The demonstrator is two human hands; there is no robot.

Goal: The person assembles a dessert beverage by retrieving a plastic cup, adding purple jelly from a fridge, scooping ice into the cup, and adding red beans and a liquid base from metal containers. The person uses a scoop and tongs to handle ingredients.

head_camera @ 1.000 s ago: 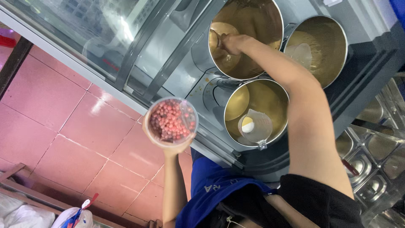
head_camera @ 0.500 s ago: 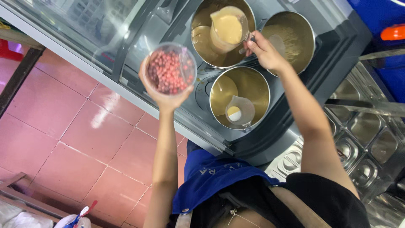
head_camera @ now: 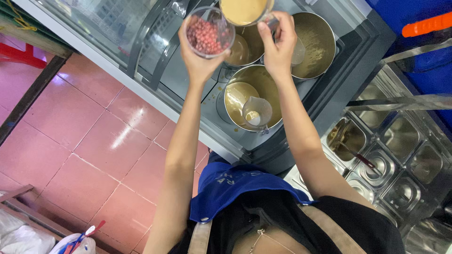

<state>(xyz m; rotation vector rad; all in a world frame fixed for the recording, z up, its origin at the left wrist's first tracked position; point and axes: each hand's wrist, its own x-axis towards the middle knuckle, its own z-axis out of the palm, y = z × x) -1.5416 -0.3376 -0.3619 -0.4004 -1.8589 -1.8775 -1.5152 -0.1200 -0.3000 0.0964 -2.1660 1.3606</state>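
Observation:
My left hand [head_camera: 200, 59] holds up a clear plastic cup [head_camera: 208, 32] partly filled with small red-pink pearls. Right beside it, my right hand [head_camera: 278, 47] grips a jug of tan liquid [head_camera: 242, 10] by its handle; jug and cup nearly touch at the top edge of the view. Both are held above three round steel pots set in a counter. The far pot [head_camera: 240, 49] and the right pot [head_camera: 313, 44] hold tan liquid. The near pot [head_camera: 254, 101] holds tan liquid and a second clear jug [head_camera: 256, 113].
A steel tray with several square wells [head_camera: 400, 160] lies at the right, a ladle [head_camera: 353, 150] resting in one. A glass-topped cabinet [head_camera: 117, 23] stands left of the pots, pink floor tiles [head_camera: 94, 141] below. A blue box with an orange handle [head_camera: 423, 23] sits top right.
My right hand has lifted the jug full of tan liquid out of the far pot. My left hand has raised the cup of pearls up beside it.

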